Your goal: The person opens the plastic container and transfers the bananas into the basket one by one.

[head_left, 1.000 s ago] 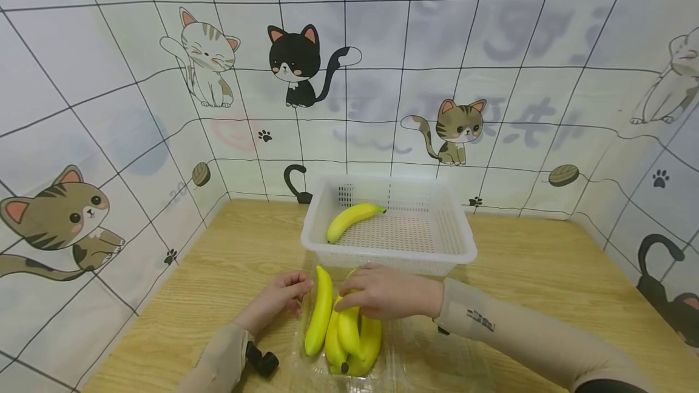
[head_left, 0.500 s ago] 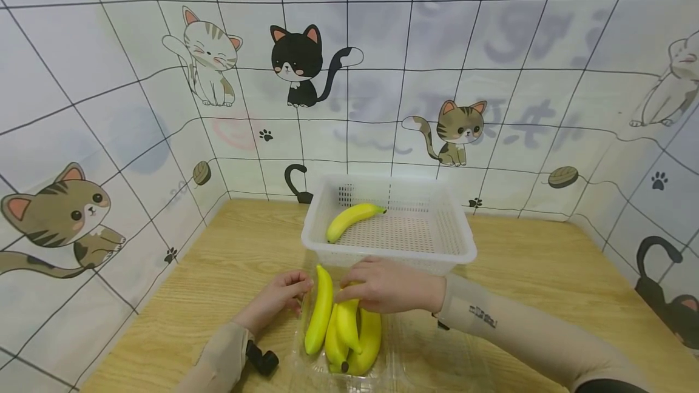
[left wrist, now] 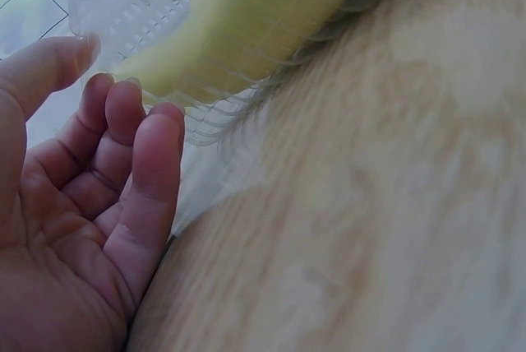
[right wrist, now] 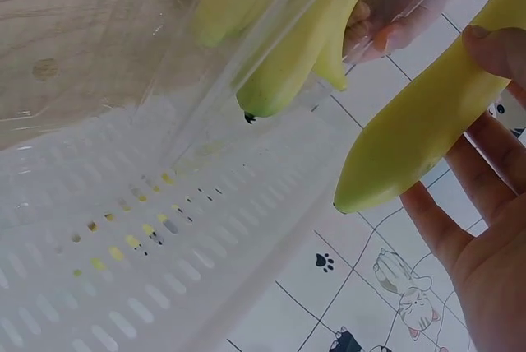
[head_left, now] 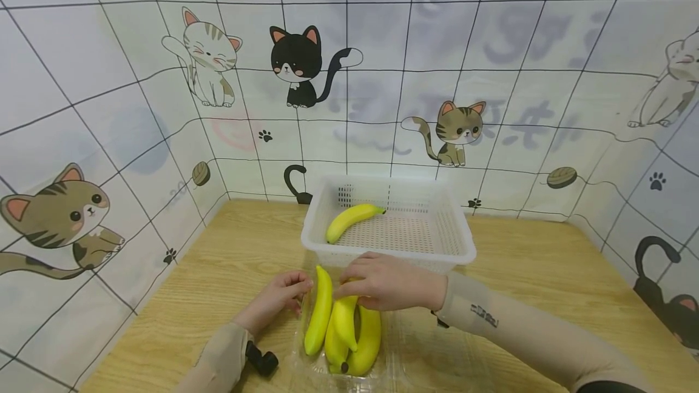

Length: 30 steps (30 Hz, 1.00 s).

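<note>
Slightly shifted: banana (right wrist: 419,126) in gripping right hand (head_left: 384,284), left hand (head_left: 281,299) seemingly pinching tray (head_left: 389,356) (wooden table (head_left: 535,284), cat-print walls (head_left: 382,29))

A person's right fingers (head_left: 352,288) hide the upper end of a banana (head_left: 346,323), which the right wrist view's edge crops. The head view's lower border cuts off a clear plastic container (head_left: 431,353); lettering (head_left: 483,315) on the right sleeve (head_left: 535,333) is too small to read.
</note>
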### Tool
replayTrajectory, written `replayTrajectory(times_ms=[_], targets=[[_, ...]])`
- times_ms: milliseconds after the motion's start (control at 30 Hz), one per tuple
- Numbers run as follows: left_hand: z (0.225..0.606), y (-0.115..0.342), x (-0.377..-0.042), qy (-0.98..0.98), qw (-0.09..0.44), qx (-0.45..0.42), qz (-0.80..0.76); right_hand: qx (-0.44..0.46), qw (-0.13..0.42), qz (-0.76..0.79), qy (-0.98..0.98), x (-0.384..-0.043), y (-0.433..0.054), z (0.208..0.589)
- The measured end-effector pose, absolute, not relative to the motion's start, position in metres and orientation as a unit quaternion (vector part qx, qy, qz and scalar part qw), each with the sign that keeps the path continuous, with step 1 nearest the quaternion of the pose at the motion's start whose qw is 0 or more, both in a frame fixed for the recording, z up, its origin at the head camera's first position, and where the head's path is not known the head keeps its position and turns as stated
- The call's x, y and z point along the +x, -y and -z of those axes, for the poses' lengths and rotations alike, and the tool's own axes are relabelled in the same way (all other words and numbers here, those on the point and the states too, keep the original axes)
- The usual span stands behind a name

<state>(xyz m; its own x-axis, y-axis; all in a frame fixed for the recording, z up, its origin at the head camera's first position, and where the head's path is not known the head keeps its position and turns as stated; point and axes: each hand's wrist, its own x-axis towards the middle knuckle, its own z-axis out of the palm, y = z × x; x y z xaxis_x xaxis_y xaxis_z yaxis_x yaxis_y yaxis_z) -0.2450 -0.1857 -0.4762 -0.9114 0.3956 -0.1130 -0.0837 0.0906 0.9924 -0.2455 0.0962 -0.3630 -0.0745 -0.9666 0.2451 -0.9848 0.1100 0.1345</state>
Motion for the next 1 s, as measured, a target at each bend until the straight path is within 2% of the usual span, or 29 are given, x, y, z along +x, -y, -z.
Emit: replayTrajectory(times_ms=[333,733,1000], targets=[[0.476,0.186,-0.244,-0.721,0.178,0.107,-0.662,0.664,0.143,-0.025,0.734,-0.245,-0.096,0.353],[0.479,0.187,-0.247,-0.72,0.173,0.111,-0.662,0.665,0.193,-0.024,0.721,-0.25,-0.099,0.34],[0.479,0.188,-0.246,-0.716,0.18,0.113,-0.665,0.664,0.167,-0.052,0.727,-0.259,-0.1,0.335]])
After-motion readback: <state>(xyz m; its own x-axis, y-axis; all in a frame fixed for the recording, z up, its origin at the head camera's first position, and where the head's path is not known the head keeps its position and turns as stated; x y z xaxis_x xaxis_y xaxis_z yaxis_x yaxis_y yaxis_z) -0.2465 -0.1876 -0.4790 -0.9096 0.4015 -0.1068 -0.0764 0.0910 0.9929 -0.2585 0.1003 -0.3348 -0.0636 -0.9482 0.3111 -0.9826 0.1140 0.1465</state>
